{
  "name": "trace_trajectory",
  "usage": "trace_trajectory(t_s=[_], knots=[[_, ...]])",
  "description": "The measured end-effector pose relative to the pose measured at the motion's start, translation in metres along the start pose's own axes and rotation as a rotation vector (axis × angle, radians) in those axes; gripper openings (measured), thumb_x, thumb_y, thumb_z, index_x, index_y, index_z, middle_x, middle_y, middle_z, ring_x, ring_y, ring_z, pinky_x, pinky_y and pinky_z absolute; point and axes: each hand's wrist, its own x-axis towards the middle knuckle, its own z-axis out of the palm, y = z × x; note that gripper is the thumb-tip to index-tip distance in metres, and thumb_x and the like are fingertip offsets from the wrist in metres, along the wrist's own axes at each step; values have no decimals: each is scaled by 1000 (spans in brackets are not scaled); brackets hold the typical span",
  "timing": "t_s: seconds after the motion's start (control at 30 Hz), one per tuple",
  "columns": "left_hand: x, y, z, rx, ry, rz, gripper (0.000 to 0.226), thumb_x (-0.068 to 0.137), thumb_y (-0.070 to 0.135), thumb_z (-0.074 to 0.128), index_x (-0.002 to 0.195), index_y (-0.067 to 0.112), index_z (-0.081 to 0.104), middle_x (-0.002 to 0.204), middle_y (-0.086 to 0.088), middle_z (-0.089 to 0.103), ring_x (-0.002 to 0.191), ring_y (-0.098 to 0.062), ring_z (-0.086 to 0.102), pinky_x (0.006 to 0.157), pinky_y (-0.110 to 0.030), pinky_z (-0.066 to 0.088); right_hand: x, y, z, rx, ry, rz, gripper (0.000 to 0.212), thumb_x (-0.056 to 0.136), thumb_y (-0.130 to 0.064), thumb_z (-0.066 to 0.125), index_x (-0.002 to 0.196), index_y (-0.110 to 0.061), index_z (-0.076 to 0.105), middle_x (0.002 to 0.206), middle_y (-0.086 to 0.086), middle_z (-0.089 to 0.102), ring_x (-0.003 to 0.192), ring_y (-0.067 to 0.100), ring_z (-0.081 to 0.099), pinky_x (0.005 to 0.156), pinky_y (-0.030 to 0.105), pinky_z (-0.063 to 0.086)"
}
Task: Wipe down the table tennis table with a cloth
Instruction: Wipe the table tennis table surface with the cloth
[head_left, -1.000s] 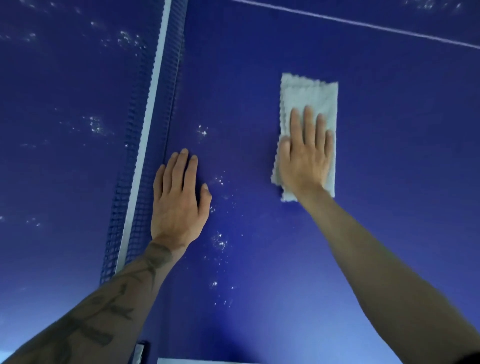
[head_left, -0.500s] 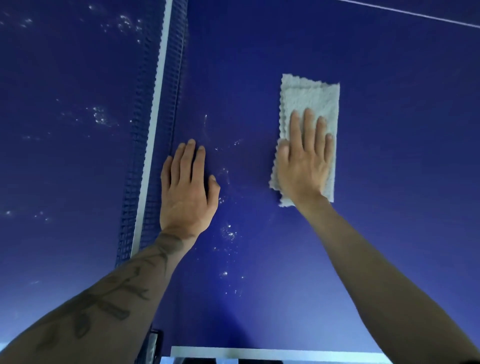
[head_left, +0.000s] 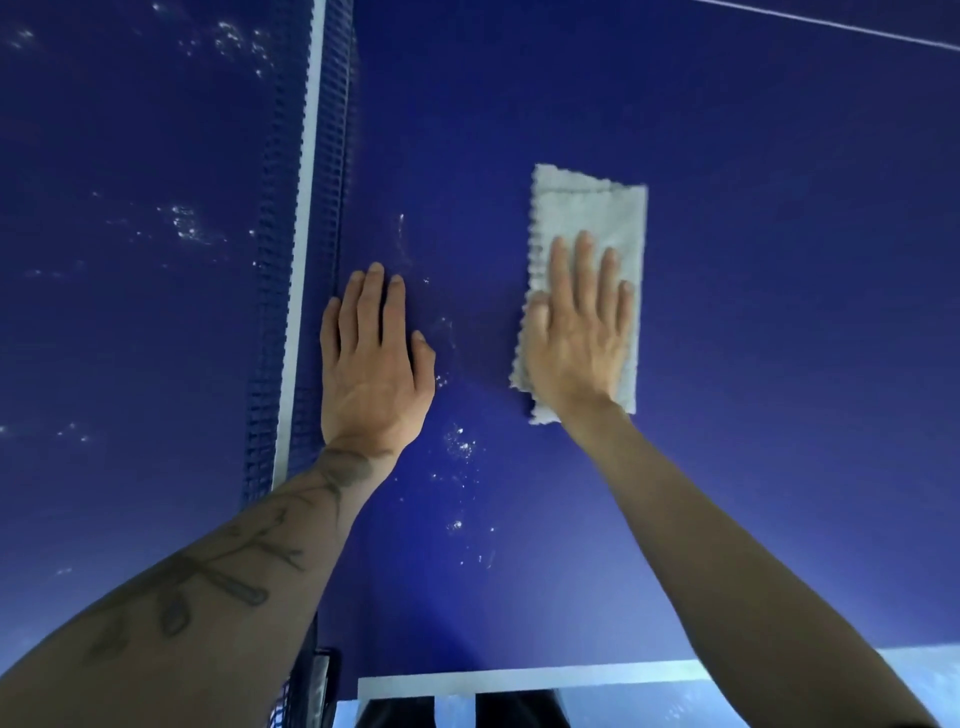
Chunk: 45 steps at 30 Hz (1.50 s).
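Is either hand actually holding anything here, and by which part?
Nothing is gripped. The right hand lies flat on the near half of the cloth; the left hand lies flat on the table.

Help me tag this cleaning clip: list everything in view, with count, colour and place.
table tennis table: one, dark blue, fills most of the view
net: one, blue mesh with a white top band, runs near to far, left of centre
white lines: two, one along the near edge, one thin at the far right
white specks: many, scattered on both sides of the net
dark fitting: one, black, at the net's near end
cloth: one, whitish, folded, flat on the table right of the net
left hand: one, flat on the table beside the net, forearm tattooed
right hand: one, pressing flat on the cloth's near half
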Motion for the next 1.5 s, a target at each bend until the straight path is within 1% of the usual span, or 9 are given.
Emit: trace_trajectory(t_s=[0.17, 0.4, 0.63, 0.73, 0.87, 0.97, 1.1, 1.33, 1.5], knots=[[0, 0, -2, -4, -23, 9, 53, 109, 22, 33, 159, 4, 36, 169, -16, 30, 158, -33, 25, 131, -50, 16, -94, 2, 19, -56, -40, -357, 62, 111, -34, 28, 171, -27, 18, 179, 0, 10, 166, 27, 6, 134, 50, 8], [-3, -1, 1, -29, 8, 9, 52, 110, 23, 35, 157, 3, 39, 168, -16, 33, 157, -34, 27, 131, -50, 17, -53, 43, -3, 31, -17, 110, 64, 110, -40, 19, 171, -31, 4, 180, -3, -2, 166, 23, -5, 133, 51, 1], [-46, -2, -14, -26, 16, 9, 51, 109, 23, 34, 155, 1, 41, 165, -17, 37, 155, -34, 33, 130, -51, 18, -141, 10, 23, -32, -52, -372, 63, 110, -35, 27, 171, -27, 17, 180, -1, 9, 166, 27, 6, 134, 50, 8], [-84, -4, -18, -7, -4, 35, 51, 108, 22, 35, 155, 1, 41, 165, -18, 37, 154, -36, 33, 130, -53, 20, -159, 62, 15, -50, -35, -226, 63, 108, -35, 30, 170, -28, 23, 179, -1, 15, 165, 26, 12, 132, 53, 16], [-107, -8, -12, 25, -29, 50, 53, 108, 23, 35, 156, 1, 40, 166, -18, 36, 155, -35, 32, 129, -53, 22, -127, 64, 8, 42, -21, 31, 63, 110, -38, 21, 171, -29, 9, 180, -1, 1, 166, 26, -2, 133, 51, 1], [-111, -9, -10, 4, -29, 34, 53, 108, 22, 34, 156, 2, 40, 167, -16, 35, 156, -34, 30, 130, -51, 20, -130, 20, 21, 52, -11, -48, 64, 111, -40, 18, 172, -27, 3, 180, 1, -5, 166, 28, -6, 133, 52, -1], [-110, -9, -12, -20, -32, 19, 53, 109, 22, 30, 157, 2, 39, 168, -16, 33, 157, -32, 28, 131, -47, 16, -202, 8, 37, 13, -61, -368, 63, 111, -36, 25, 172, -26, 14, 180, 0, 5, 166, 28, 2, 134, 51, 7], [-110, -9, -12, -56, -18, 10, 51, 108, 19, 34, 155, 2, 41, 167, -16, 35, 156, -34, 29, 131, -50, 18, -232, 72, 32, 4, 34, 45, 64, 110, -35, 28, 172, -24, 16, 180, 3, 8, 166, 28, 6, 134, 53, 8], [-111, -11, -11, -56, 9, 45, 49, 108, 14, 37, 154, 0, 42, 165, -17, 37, 155, -34, 32, 130, -51, 20, -246, -11, 44, 73, -64, -177, 66, 110, -37, 25, 172, -28, 5, 180, -1, -4, 166, 25, -7, 134, 50, 1]])
